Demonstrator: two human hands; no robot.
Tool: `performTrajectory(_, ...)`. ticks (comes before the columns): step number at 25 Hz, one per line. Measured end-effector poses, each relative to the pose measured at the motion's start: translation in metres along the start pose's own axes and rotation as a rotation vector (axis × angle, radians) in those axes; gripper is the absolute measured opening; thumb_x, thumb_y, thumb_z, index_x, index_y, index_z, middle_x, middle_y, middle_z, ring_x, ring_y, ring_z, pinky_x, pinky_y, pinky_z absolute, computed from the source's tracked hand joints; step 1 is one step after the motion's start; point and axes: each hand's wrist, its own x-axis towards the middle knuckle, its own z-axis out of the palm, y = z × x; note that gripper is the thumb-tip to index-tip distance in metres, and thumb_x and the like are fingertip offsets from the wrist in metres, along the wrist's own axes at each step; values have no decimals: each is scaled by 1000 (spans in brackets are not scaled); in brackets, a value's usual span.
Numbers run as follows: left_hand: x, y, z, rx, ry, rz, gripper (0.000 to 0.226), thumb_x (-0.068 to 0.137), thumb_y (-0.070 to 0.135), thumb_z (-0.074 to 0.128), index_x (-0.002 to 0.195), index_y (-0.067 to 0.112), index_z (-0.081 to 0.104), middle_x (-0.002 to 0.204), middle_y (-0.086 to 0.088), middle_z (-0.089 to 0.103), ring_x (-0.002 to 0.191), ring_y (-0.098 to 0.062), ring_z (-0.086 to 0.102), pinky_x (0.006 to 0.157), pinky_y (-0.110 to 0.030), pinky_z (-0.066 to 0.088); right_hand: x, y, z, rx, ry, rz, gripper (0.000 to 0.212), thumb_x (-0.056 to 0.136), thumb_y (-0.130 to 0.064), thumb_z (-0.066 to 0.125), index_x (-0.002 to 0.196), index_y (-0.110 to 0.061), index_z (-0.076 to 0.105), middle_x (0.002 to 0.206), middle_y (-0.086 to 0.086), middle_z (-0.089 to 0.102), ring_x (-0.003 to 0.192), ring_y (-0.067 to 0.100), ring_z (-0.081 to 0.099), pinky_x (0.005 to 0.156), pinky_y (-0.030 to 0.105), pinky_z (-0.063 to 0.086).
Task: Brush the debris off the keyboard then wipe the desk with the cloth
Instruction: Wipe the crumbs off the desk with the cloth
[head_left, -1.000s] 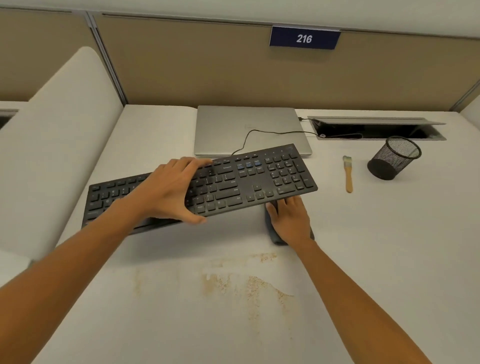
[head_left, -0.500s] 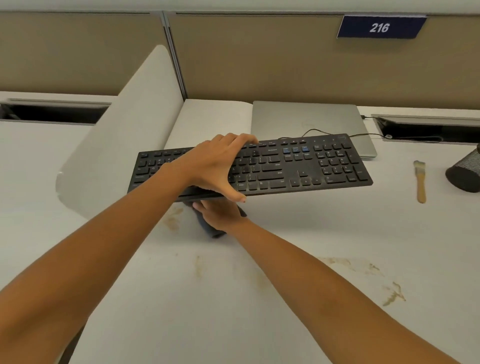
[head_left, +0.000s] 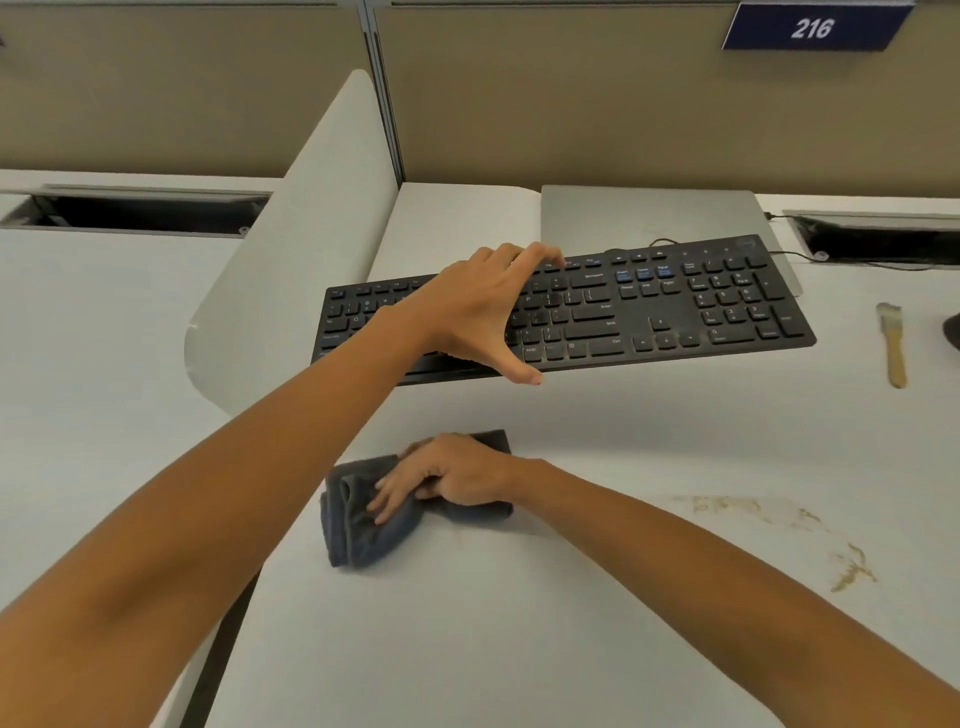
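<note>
The left hand (head_left: 475, 312) clamps the raised keyboard (head_left: 675, 306) between curled fingers and thumb. The right hand (head_left: 457, 475) presses straight fingers onto the cloth (head_left: 358, 535).

The white surface (head_left: 519, 649) carries a bunched dark grey cloth (head_left: 358, 530) toward its near left, with brownish smears (head_left: 753, 512) well apart to the right of it (a thinner streak lies nearer the front). At the back lies a closed silver laptop (head_left: 649, 218), with a thin black cable (head_left: 857, 262) running along the surface beside it. Near the right edge a wooden-handled brush (head_left: 894, 345) lies flat, bristles pointing away.
</note>
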Motion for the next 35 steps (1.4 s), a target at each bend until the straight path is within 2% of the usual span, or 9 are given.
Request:
performTrajectory(2, -5, 2, 6, -14, -4, -12, 109, 60, 66, 80, 145, 22, 28, 137, -7, 45, 108, -18, 40, 90, -31, 38, -39, -62, -33, 148, -62, 47, 38, 89, -6, 60, 107, -37, 72, 118, -22, 63, 109, -10, 53, 98, 16, 41)
performTrajectory(5, -14, 7, 16, -15, -4, -37, 106, 62, 63, 82, 144, 23, 29, 137, -7, 45, 107, -17, 39, 89, -31, 37, -101, -95, -49, 360, -107, 13, 34, 85, 8, 57, 99, -16, 77, 109, -7, 72, 112, 6, 60, 109, 38, 37)
performTrajectory(8, -20, 12, 23, -21, 0, -60, 106, 61, 62, 82, 143, 24, 29, 137, -7, 45, 113, -23, 44, 89, -31, 36, -153, -97, -66, 540, -38, 142, 36, 85, 14, 49, 99, -6, 76, 108, 4, 73, 111, 15, 63, 105, 38, 42)
performTrajectory(13, -26, 22, 33, -75, 16, -115, 111, 49, 78, 63, 141, 26, 30, 135, -5, 46, 110, -21, 43, 88, -33, 38, -267, -86, -102, 717, 910, 472, 62, 82, 20, 48, 89, -33, 79, 96, -9, 75, 92, 6, 68, 81, 15, 50)
performTrajectory(17, -28, 28, 38, -98, 8, -146, 110, 47, 81, 60, 138, 26, 31, 135, -4, 45, 105, -17, 38, 85, -32, 35, -374, -67, -106, 591, 1483, 729, 31, 89, -9, 56, 102, -30, 74, 101, -10, 73, 89, 12, 68, 74, 21, 55)
performTrajectory(20, -27, 31, 39, -89, 2, -148, 110, 46, 81, 59, 137, 25, 32, 133, -4, 45, 106, -19, 40, 86, -33, 35, -427, -42, -75, -36, 1187, 1151, 34, 96, -22, 48, 126, -25, 64, 122, 10, 65, 110, 36, 60, 91, 41, 50)
performTrajectory(22, -28, 34, 40, -79, -6, -144, 111, 46, 82, 59, 137, 25, 32, 133, -4, 46, 107, -20, 42, 86, -33, 35, -431, -33, -54, -272, 913, 1247, 53, 95, -37, 31, 138, -15, 52, 140, 16, 51, 120, 41, 53, 96, 51, 45)
performTrajectory(27, -31, 34, 40, -96, -7, -162, 111, 45, 82, 59, 136, 25, 32, 133, -5, 46, 105, -20, 40, 85, -33, 34, -397, -26, -39, -165, 862, 1219, 62, 94, -46, 21, 152, -23, 27, 160, -1, 17, 147, 26, 18, 116, 51, 26)
performTrajectory(35, -36, 33, 37, -70, -11, -148, 111, 46, 82, 59, 137, 25, 32, 134, -6, 46, 106, -19, 40, 86, -33, 34, -233, -72, -8, -297, 782, 907, 58, 97, -37, 19, 149, -17, 35, 157, 5, 28, 144, 27, 27, 113, 45, 34)
